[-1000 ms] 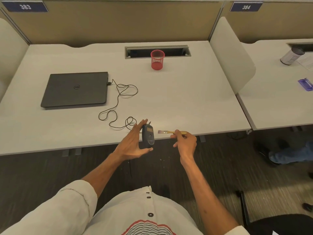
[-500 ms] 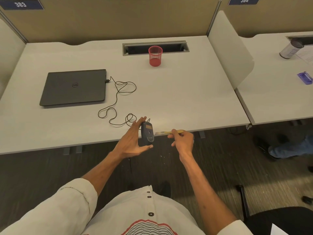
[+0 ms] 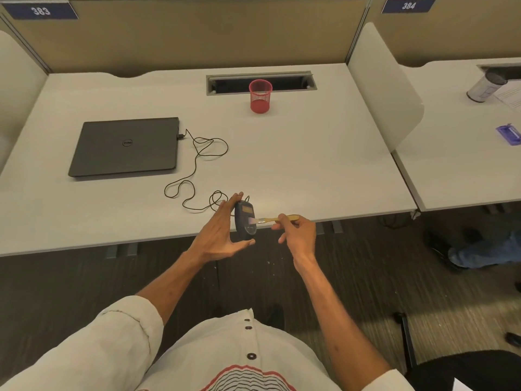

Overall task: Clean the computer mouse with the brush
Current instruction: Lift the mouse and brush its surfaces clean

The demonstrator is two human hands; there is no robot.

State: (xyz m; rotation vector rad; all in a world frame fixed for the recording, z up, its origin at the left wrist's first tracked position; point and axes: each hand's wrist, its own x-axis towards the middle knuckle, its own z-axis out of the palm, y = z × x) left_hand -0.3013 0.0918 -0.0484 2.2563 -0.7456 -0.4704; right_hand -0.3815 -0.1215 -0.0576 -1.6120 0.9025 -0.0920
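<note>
My left hand holds the dark computer mouse on edge over the near edge of the white desk, underside turned to the right. The fingers lie behind it and the thumb under it. My right hand pinches the yellow handle of a small brush. The pale bristles touch the underside of the mouse. A thin black cable runs in loops from the mouse to the shut laptop.
A red mesh cup stands by the cable slot at the back. A white divider separates the neighbouring desk with a can and a blue box. Someone's legs and shoe are on the floor at right.
My right hand has moved the brush left, from a gap beside the mouse to bristles touching its underside. The left hand keeps its hold on the mouse.
</note>
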